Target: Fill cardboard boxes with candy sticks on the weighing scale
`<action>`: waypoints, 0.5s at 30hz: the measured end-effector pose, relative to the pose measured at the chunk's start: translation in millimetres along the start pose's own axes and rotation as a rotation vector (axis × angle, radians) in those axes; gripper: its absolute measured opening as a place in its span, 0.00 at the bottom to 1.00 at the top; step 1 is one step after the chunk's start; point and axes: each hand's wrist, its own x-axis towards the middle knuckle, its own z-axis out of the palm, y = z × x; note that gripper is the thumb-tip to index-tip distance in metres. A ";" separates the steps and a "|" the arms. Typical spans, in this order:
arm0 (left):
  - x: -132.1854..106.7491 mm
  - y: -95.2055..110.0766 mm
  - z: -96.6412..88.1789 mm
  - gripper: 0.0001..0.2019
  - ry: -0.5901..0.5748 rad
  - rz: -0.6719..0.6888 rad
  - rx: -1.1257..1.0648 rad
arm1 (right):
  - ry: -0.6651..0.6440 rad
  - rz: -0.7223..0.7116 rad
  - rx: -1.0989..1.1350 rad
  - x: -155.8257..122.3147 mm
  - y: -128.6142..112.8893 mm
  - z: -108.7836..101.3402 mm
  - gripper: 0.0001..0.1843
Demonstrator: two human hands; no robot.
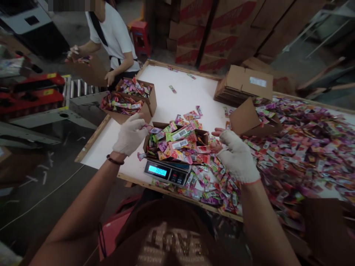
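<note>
A cardboard box [146,145] heaped with small bright candy packets [180,143] sits on a digital scale [168,173] whose blue display reads about 1808. My left hand [129,136], in a white fingerless glove, is at the box's left end, fingers loosely bent and apart; its fingertips are close to a packet at the rim, and contact is unclear. Off the right end, my right hand [235,153], gloved alike, has its fingers spread with nothing gripped. Loose packets lie beneath it and around the scale.
A large packet pile [302,147] covers the table's right side, with an open box [246,116] in it. Flattened cartons [244,83] are stacked behind. Two filled boxes [144,111] stand at left. A co-worker [115,37] holds another box [88,70] near a roller conveyor [80,87].
</note>
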 end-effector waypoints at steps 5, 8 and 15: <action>-2.8 60.6 -13.0 0.07 0.186 0.144 -0.074 | 0.045 0.018 0.069 -2.9 -12.1 -4.7 0.14; -6.5 113.8 3.5 0.06 0.097 0.191 -0.203 | 0.011 0.019 0.288 -2.5 -34.9 -0.7 0.25; -18.6 153.9 35.4 0.06 -0.235 0.055 -0.432 | 0.089 0.096 0.097 -6.7 -61.0 -24.9 0.09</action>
